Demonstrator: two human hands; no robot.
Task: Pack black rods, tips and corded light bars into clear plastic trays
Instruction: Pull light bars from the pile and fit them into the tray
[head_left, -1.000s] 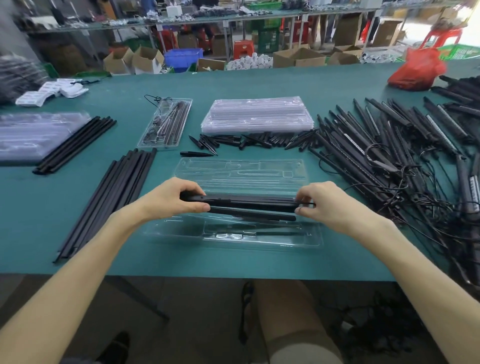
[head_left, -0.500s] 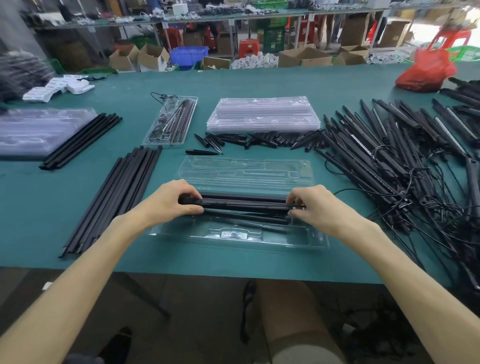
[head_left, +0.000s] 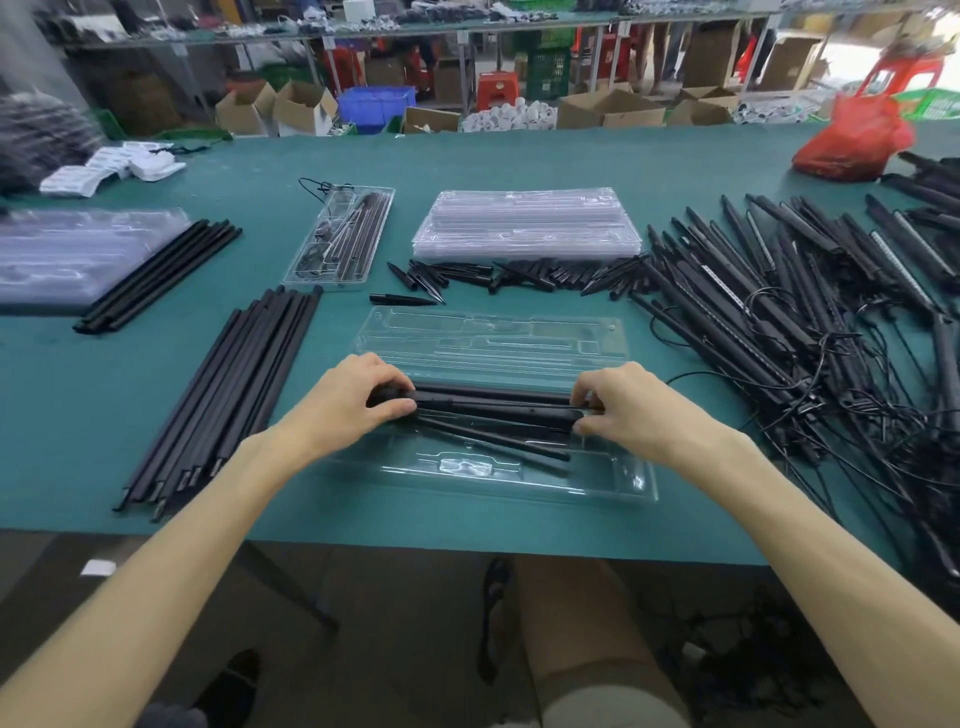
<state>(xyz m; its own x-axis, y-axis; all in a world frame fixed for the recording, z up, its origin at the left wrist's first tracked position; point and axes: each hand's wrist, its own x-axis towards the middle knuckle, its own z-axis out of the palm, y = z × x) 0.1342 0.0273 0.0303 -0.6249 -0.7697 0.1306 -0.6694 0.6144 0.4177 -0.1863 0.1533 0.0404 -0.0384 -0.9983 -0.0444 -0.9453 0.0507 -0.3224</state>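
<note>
An open clear plastic tray (head_left: 613, 483) lies near the table's front edge, its lid half (head_left: 493, 338) folded back behind it. Across the tray lies a black light bar (head_left: 493, 405). My left hand (head_left: 353, 400) grips its left end and my right hand (head_left: 623, 405) grips its right end. Under the bar, thinner black rods (head_left: 498, 439) lie slanted in the tray. Loose black rods (head_left: 223, 395) lie to the left, pointed black tips (head_left: 519, 275) behind the tray, and corded light bars (head_left: 779, 291) are heaped on the right.
A stack of clear trays (head_left: 530, 218) sits behind the tips. A packed tray (head_left: 343, 234) lies at the back left beside more rods (head_left: 161, 275) and another tray stack (head_left: 67, 254). A red bag (head_left: 852, 135) sits far right. Boxes and shelves stand beyond the green table (head_left: 467, 530).
Both hands keep hold of the light bar's ends over the tray; the bar sits a little lower and the thin rods beneath show more.
</note>
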